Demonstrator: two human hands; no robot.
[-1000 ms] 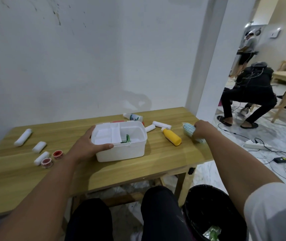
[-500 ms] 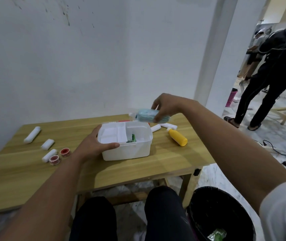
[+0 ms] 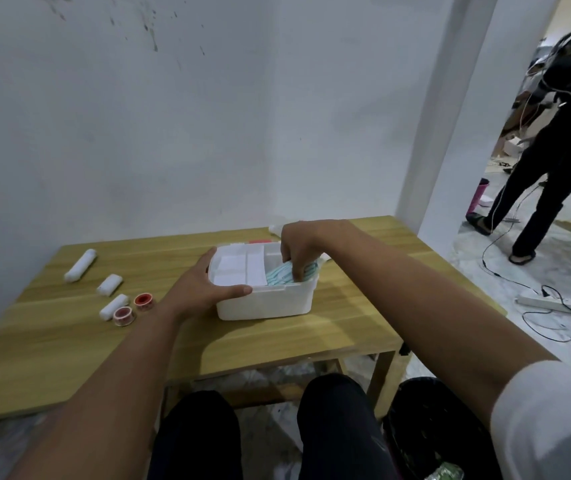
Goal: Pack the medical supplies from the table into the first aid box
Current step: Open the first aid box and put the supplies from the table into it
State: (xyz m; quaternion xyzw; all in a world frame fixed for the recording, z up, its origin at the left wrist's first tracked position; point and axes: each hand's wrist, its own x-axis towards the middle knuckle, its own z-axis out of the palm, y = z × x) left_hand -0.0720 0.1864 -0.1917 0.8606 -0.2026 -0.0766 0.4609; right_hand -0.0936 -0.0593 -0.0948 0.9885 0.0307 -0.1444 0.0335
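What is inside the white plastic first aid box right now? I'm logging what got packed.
In the white plastic first aid box, a white divider tray fills the left part. On the right lies a light blue bundle of face masks, gripped by the right hand. Anything beneath is hidden.

White first aid box with white tray inserts, pale teal-and-white striped face mask pack inside, three white gauze rolls, two tape rolls with red cores, light wood-grain table, black bin, off-white wall with dark specks.
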